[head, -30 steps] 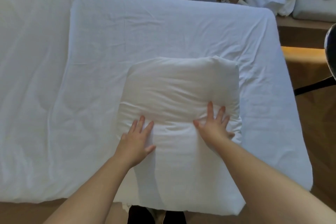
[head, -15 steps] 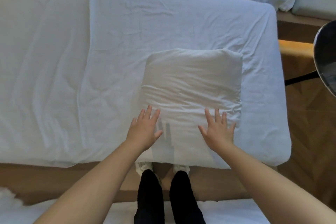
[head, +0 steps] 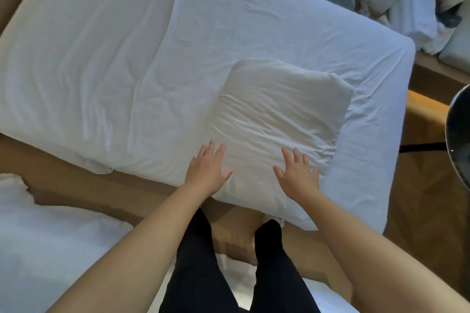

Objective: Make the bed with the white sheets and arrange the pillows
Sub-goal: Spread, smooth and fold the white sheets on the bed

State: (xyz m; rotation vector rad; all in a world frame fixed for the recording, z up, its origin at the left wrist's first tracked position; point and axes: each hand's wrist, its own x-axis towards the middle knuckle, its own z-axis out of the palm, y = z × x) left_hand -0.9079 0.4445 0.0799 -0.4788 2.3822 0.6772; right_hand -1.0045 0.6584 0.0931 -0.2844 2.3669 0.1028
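A white pillow (head: 277,114) lies on the right part of the bed, on the white sheet (head: 241,23) that covers the mattress. My left hand (head: 206,173) is spread flat over the pillow's near left edge, fingers straight. My right hand (head: 298,176) is spread flat over its near right part, fingers straight too. Neither hand holds anything. A second white sheet layer (head: 76,58) covers the bed's left part, wrinkled.
A heap of white bedding (head: 50,249) lies on the floor at the lower left. Clothes and white boxes (head: 396,0) stand beyond the bed's far right corner. A dark round object (head: 457,134) is at the right edge. My legs stand on wooden floor.
I have stepped back from the bed and the view has tilted. Both hands have slid from the pillow's middle to its near edge, still flat.
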